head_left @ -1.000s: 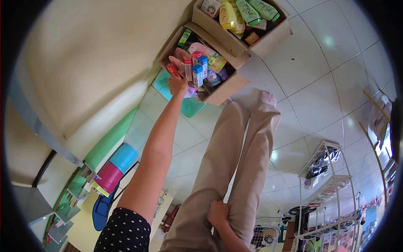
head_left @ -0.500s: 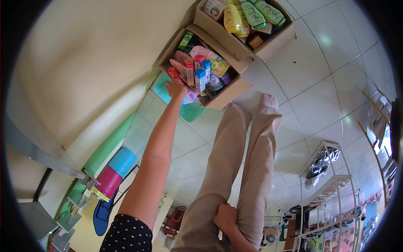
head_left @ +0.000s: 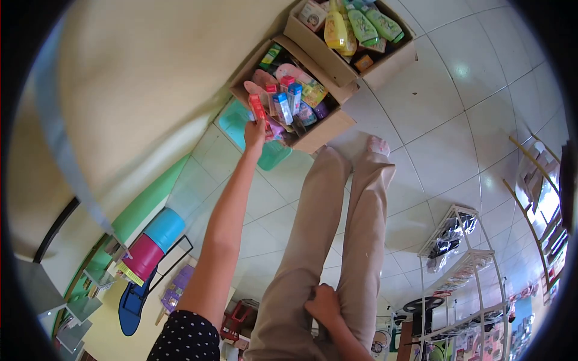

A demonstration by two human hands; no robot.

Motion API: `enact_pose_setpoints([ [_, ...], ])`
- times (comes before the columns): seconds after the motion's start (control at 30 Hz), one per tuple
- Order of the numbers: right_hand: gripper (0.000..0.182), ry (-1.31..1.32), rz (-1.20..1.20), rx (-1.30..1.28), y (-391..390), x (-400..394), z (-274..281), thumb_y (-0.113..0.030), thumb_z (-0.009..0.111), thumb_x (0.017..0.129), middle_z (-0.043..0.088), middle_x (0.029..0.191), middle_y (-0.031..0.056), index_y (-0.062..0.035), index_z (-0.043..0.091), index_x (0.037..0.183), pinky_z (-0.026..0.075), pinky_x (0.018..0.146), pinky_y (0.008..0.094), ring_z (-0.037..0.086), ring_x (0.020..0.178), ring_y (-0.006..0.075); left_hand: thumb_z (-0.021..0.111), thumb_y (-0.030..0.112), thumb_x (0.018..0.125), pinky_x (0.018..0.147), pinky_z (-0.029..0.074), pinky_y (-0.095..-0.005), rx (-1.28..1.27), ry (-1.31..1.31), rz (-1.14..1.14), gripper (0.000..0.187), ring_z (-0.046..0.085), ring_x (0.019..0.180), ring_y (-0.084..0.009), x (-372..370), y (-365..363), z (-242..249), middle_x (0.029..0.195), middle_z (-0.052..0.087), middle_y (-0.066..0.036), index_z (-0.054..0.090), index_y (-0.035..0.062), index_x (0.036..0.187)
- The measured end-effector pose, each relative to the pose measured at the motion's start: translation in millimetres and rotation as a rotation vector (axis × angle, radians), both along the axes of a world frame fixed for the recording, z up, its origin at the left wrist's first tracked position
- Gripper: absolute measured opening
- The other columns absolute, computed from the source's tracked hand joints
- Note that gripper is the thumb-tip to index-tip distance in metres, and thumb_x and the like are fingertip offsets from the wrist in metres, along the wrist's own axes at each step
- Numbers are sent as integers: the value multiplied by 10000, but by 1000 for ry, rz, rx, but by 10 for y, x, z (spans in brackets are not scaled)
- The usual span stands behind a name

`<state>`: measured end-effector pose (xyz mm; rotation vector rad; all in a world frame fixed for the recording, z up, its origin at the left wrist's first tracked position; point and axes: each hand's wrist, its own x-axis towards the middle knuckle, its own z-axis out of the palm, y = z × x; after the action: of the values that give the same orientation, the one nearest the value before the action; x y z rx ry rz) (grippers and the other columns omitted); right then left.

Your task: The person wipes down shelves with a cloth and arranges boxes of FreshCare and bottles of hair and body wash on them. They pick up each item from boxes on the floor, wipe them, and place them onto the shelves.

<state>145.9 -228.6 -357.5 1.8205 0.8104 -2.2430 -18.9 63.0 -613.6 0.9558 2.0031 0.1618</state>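
My left hand (head_left: 255, 133) is closed around the lower end of a narrow red box (head_left: 257, 107), held upright at the left edge of an open cardboard box (head_left: 328, 135). Inside that carton, slim blue-and-white boxes (head_left: 282, 108) stand beside pink-red ones (head_left: 271, 90). Pink slippers (head_left: 256, 88) and a yellow packet (head_left: 313, 94) lie behind them. Down at my lap, my right hand (head_left: 324, 305) rests curled against the beige trousers (head_left: 304, 240). A small dark spot shows by its fingers; what it holds, if anything, is hidden.
A second carton (head_left: 388, 69) holds yellow bottles (head_left: 335, 30) and green bottles (head_left: 385, 27). Under the nearer carton sits a green plastic stool or tub (head_left: 235, 123). A wall (head_left: 150, 72) runs along the left. White wire racks (head_left: 460, 259) stand at lower right on the tiled floor.
My left hand has drawn slightly back toward me, and the red box now stands upright in it. One blue-and-white box leans more. My right hand has stayed at my lap.
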Motion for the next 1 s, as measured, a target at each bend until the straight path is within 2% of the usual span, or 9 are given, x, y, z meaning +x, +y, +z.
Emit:
enact_pose_setpoints([
  [0.17,227,-59,-450,106,23,227,44,-142,569,619,574,684,170,32,569,765,438,645,329,561,679,300,407,317,807,420,376,-202,42,-423,91,297,489,513,-76,376,-539,1310,664,497,-32,396,43,922],
  [0.23,258,100,-1117,-292,345,562,300,-98,527,672,586,759,177,25,559,897,443,671,335,558,665,319,399,310,811,413,351,-181,-27,-477,42,290,458,495,-59,728,-791,2063,656,484,-10,389,59,955],
  [0.3,282,-46,-1323,79,672,749,724,-102,499,724,553,946,176,17,539,977,399,762,359,540,800,275,377,322,825,410,333,-177,-28,-574,-56,352,429,503,-48,1047,-1160,2700,641,478,10,355,80,1079],
  [0.33,282,-45,-1320,116,843,841,983,-102,499,724,553,946,176,17,539,977,399,762,359,540,800,275,332,338,847,515,377,-187,-286,-575,22,387,474,646,-75,1273,-1216,3194,787,502,-23,312,105,1154],
  [0.4,333,-360,-490,969,1093,978,1499,-136,467,762,410,1148,210,53,486,1036,295,884,360,418,1043,270,270,357,863,720,372,-230,-28,-808,10,415,451,874,-114,1659,-1531,3814,970,455,-64,280,76,1169],
  [0.5,425,-498,-424,1285,1136,1045,1905,-242,396,823,311,1240,173,15,374,1160,263,906,346,367,1071,219,249,362,866,866,276,-265,64,-958,73,433,352,1038,-139,1896,-1674,4462,1076,389,-86,263,46,1162],
  [0.63,490,38,-988,1039,1365,988,2358,-207,374,824,319,1216,219,44,226,1219,246,913,315,294,1147,265,252,363,866,816,327,-259,313,-881,-36,437,419,955,-163,1971,-1489,5012,1013,422,-91,260,23,1141],
  [0.87,504,-42,-617,1504,1524,910,3326,-265,338,842,294,1217,248,56,222,1213,241,919,319,287,1150,278,261,388,855,861,266,-256,704,-1044,-91,446,327,1014,-132,1877,-1148,6125,1082,333,-87,278,17,1103],
  [1.0,474,196,-563,1294,1825,840,3781,-253,330,841,284,1234,226,66,273,1187,181,954,327,245,1172,297,243,396,859,878,269,-259,774,-1077,-86,461,351,1008,-119,1624,-969,6384,1064,357,-45,250,62,1176],
])
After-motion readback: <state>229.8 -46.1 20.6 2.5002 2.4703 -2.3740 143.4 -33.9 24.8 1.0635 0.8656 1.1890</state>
